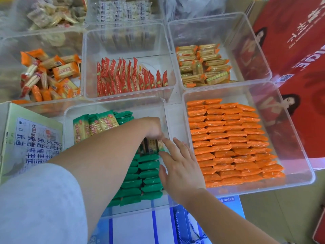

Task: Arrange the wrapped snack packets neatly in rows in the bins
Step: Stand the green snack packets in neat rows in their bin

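Observation:
A clear plastic bin (116, 106) in front of me holds green snack packets (149, 173) standing on edge in rows, with more green packets (98, 124) lying at its far end. My left hand (153, 127) reaches into this bin and grips a few packets (153, 144) from above. My right hand (179, 166) lies beside it with straight fingers, its fingertips touching the same packets. The bin to the right (299, 155) is filled with neat rows of orange packets (228, 141).
Behind stand a bin of red packets (130, 78), a bin of yellow-orange packets (202, 64) and a bin of jumbled orange packets (51, 76). A pale green carton (29, 138) stands at the left. Red cardboard boxes (299, 50) line the right side.

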A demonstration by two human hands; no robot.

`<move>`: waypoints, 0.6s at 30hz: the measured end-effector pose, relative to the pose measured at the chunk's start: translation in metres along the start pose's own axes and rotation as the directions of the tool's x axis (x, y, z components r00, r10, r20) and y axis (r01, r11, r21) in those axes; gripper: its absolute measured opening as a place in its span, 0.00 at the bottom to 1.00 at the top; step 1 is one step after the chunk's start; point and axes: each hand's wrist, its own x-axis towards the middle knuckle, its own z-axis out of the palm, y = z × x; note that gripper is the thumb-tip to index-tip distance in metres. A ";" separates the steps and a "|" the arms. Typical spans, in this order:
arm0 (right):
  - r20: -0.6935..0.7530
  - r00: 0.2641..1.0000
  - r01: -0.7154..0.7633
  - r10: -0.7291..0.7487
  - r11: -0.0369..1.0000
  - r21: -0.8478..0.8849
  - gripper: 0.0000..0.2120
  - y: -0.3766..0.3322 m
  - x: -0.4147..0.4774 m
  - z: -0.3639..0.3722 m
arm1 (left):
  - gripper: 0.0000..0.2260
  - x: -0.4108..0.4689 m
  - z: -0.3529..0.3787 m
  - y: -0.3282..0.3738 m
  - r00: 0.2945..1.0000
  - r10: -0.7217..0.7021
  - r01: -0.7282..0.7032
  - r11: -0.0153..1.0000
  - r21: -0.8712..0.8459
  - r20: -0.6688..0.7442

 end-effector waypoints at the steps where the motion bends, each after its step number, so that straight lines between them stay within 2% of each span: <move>1: 0.000 1.000 -0.002 0.002 1.000 0.001 0.14 0.000 0.000 0.000 | 0.26 -0.001 -0.002 -0.001 1.000 0.013 -0.014 1.000 0.009 0.010; 4: 0.001 1.000 -0.005 0.005 1.000 -0.001 0.12 0.000 0.000 -0.001 | 0.27 -0.006 -0.007 -0.005 0.998 0.061 -0.061 0.998 0.031 0.000; 8: 0.002 1.000 -0.006 0.006 1.000 0.008 0.13 -0.001 0.000 -0.003 | 0.16 -0.015 -0.007 -0.012 0.986 0.154 -0.162 0.976 0.143 0.068; 11: 0.003 1.000 -0.004 0.004 1.000 0.010 0.14 -0.001 0.000 -0.004 | 0.10 -0.019 -0.001 -0.011 0.980 0.161 -0.176 0.976 0.131 0.116; 15: 0.004 1.000 -0.009 0.009 1.000 0.029 0.13 -0.002 -0.001 -0.005 | 0.14 -0.021 0.004 -0.004 0.974 0.211 -0.219 0.969 0.114 0.082; 18: -0.004 1.000 -0.008 0.008 0.999 0.047 0.14 -0.002 0.000 -0.005 | 0.14 -0.027 0.005 -0.006 0.967 0.212 -0.230 0.966 0.121 0.141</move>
